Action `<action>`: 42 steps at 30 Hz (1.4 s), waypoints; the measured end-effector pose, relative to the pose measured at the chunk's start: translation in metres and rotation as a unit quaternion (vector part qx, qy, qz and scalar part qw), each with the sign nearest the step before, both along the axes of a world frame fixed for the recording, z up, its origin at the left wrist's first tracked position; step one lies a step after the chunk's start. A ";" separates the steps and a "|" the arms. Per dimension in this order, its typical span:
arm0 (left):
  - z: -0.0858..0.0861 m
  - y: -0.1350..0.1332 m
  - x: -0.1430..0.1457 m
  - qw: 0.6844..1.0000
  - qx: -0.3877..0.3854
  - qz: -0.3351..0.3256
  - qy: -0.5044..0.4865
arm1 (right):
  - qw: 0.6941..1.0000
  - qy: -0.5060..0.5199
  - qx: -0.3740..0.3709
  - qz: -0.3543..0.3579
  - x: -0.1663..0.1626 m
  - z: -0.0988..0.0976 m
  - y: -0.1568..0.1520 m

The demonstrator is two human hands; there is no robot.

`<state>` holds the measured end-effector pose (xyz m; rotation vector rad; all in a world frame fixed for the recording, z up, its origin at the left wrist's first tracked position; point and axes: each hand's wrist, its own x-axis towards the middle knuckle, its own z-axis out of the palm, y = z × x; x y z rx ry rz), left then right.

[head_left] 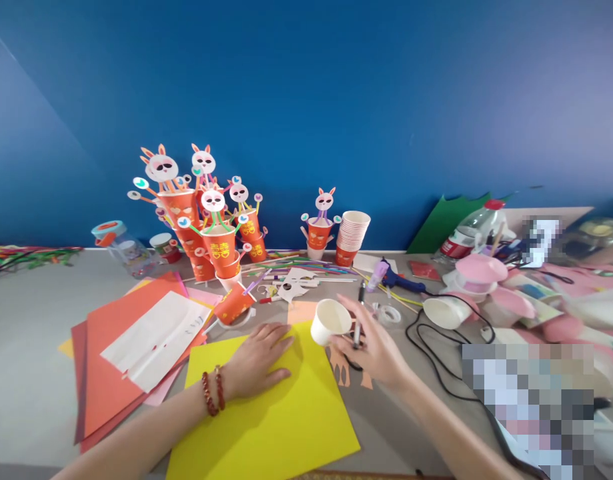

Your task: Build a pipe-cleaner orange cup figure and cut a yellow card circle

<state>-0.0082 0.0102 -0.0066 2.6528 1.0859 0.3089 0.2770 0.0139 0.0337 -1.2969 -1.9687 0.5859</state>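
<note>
My left hand (pixel 256 357) lies flat, fingers spread, on a yellow sheet of paper (pixel 266 420) on the grey table (pixel 31 373). My right hand (pixel 373 347) holds a white paper cup (pixel 330 321) tilted on its side over the sheet's upper right corner. A dark marker pen (pixel 359 313) is gripped in the same hand. Small orange paper cut-outs (pixel 343 370) lie just under that hand.
Orange and pink paper sheets (pixel 116 360) lie at left. Orange cup bunnies (pixel 206 220) and a stack of cups (pixel 351 237) stand by the blue wall. A blue glue gun (pixel 401 283), black cable (pixel 431 360), tape roll (pixel 389 313), another white cup (pixel 443 312) and pink cups lie at right.
</note>
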 end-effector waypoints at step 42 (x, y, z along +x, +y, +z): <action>-0.013 0.033 0.045 0.964 -0.062 0.106 -0.235 | 0.981 0.180 -0.065 0.009 -0.006 -0.047 0.029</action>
